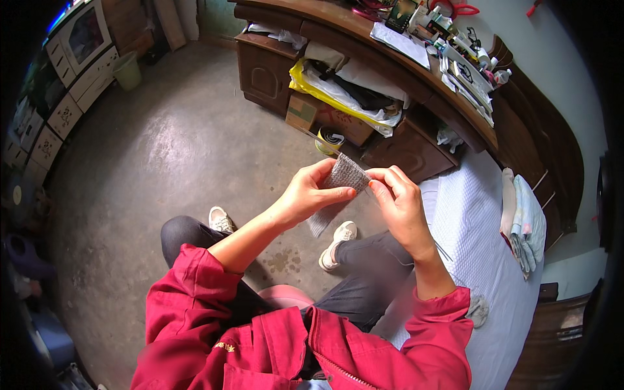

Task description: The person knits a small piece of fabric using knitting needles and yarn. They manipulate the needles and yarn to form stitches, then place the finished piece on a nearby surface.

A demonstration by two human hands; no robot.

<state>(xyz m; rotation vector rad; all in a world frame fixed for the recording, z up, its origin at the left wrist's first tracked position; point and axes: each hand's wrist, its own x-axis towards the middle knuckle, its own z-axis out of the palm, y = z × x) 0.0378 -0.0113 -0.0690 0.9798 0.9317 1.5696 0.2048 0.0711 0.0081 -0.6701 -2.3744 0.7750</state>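
Observation:
Between my hands is a narrow strip of grey knitting (pixel 347 174), its lower ribbed end hanging down toward the floor. My left hand (pixel 319 187) grips the strip from the left, thumb across its front face and fingers behind. A thin knitting needle (pixel 319 139) juts from the strip's top corner, up and to the left. At the right edge of the knitting, my right hand (pixel 397 202) pinches the fabric corner between thumb and fingers. Another thin needle end (pixel 442 251) shows below the right wrist. The stitches on the needle are too small to make out.
A bed with a white quilted cover (pixel 468 219) stands close on the right, with folded cloths (pixel 524 224) and a grey yarn ball (pixel 477 311) on it. Ahead is a dark wooden desk (pixel 336 29) with boxes beneath. A pale bin (pixel 126 70) stands far left by white cabinets (pixel 63 117).

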